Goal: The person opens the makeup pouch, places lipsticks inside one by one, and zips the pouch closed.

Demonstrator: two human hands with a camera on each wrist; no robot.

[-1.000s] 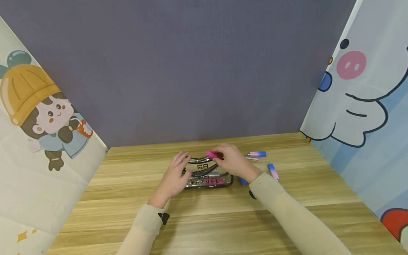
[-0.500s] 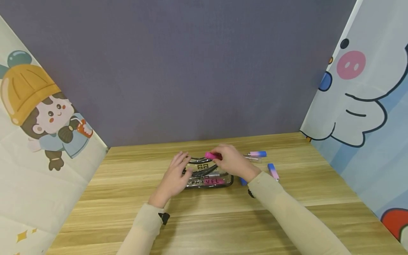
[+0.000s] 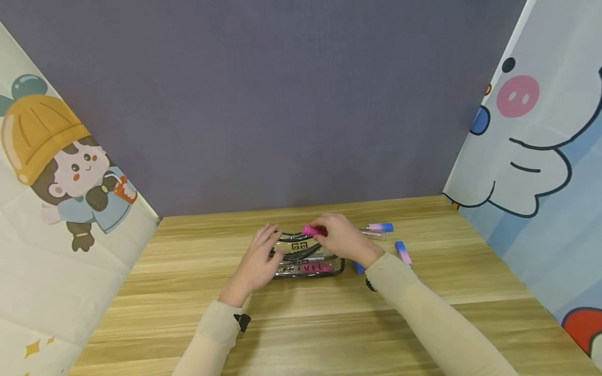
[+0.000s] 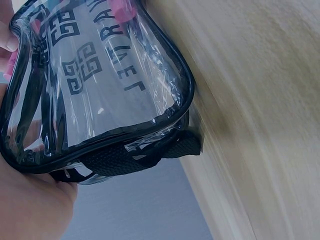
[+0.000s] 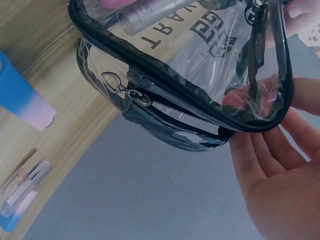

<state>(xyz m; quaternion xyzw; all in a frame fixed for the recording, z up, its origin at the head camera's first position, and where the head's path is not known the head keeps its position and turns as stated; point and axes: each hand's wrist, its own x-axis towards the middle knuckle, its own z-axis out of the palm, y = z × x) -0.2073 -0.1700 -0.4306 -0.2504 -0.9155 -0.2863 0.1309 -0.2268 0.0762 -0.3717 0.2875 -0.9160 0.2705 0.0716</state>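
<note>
A clear zip bag [image 4: 105, 112] with black piping and dark lettering lies on the table, its black handles on top. My left hand [image 3: 256, 259] holds its left end, the thumb in front and the fingers behind. Over the bag's right side, my right hand [image 3: 345, 237] pinches a bright pink tube [image 3: 309, 230] whose other end is hidden in the fingers. In the right wrist view, the right fingers [image 5: 265, 155] are at the bag's edge. Through the plastic show a pink tube [image 3: 316, 267] and a silver-ended tube [image 5: 150, 14].
To the right of the bag lie a blue-and-pink tube [image 3: 403, 253], another blue-and-pink tube [image 3: 381, 227] beside a clear tube [image 3: 374, 235], and a partly hidden blue piece [image 3: 359, 267]. A grey panel [image 3: 301, 130] stands behind the wooden table [image 3: 301, 334], with printed cloths at both sides.
The right hand with the pink tube has shifted very slightly left and down. The left hand and the bag stay practically in place.
</note>
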